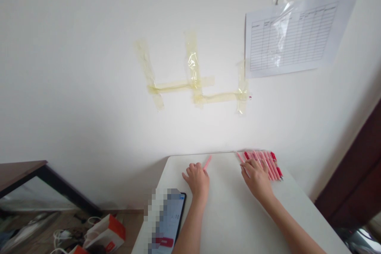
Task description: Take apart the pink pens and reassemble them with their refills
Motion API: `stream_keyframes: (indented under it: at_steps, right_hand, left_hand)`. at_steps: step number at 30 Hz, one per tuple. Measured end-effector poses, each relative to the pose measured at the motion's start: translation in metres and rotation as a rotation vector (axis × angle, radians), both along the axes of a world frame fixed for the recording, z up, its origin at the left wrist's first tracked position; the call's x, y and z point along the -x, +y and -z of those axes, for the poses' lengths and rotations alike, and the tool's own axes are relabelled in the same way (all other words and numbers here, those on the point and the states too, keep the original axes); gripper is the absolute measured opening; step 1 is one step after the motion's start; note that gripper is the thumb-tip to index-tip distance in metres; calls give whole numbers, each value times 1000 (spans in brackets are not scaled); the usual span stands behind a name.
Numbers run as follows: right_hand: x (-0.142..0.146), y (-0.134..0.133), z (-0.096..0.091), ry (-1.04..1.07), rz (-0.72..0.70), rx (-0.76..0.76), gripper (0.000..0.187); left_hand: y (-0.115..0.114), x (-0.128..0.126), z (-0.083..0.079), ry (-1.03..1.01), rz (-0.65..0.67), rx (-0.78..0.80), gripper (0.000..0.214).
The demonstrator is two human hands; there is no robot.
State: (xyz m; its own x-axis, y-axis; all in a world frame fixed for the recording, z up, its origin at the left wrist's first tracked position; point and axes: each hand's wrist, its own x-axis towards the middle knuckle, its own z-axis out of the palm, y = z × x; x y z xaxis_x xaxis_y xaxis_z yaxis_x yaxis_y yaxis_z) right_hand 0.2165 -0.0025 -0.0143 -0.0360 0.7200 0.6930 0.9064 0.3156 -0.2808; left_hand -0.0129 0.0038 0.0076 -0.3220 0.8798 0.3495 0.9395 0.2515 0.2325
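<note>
My left hand (196,177) is over the left part of the white table, fingers bent. A pink pen-like stick (207,162) sticks out from its thumb side, with the lower end hidden by the hand. Over at the right, my right hand (256,175) rests at the left end of a row of pink and red pens (272,166) lying side by side. Its fingers are closed around a slim pink pen (239,157) at the row's left edge, partly covered by the hand. The palm and fingers hide part of the row.
The white table (226,214) meets the wall at its back edge. A phone (174,222), partly pixelated, lies beside my left forearm. Yellowed tape (193,67) and a printed sheet (291,39) are on the wall. An orange-and-white box (107,234) and cables are on the floor, left.
</note>
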Motion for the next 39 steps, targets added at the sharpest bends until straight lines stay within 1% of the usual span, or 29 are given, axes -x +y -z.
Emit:
stream_keyframes:
  at_steps: [2,6,10,13,17,19,23,25,31,39]
  right_hand:
    - [0,0,0,-2,-3,0,27]
    - [0,1,1,2,-14,14,27]
    - [-1,2,1,5,-64,27,32]
    - [-1,3,3,-36,-116,37,36]
    - [2,4,5,-86,-142,38,37]
    - [3,4,7,-97,-154,43,35]
    - [4,4,10,-103,-185,48,23]
    - [3,5,11,-97,-189,44,24]
    - [-1,9,12,-73,-170,9,21]
    - [-5,7,8,-115,-159,49,22]
  left_hand:
    - [1,2,1,-3,-9,18,20]
    - [3,3,6,-28,44,-7,23]
    - [2,-1,9,-105,183,-61,19]
    - [0,-6,7,-167,269,-110,16]
    - [-3,-12,3,-240,352,-129,14]
    - [-4,-14,2,-248,398,-132,12]
    - [-6,-17,2,-244,477,-176,13]
    - [-6,-17,3,-240,491,-202,13]
    - [-4,-15,5,-219,467,-250,15]
    - [-2,-13,7,-203,466,-280,7]
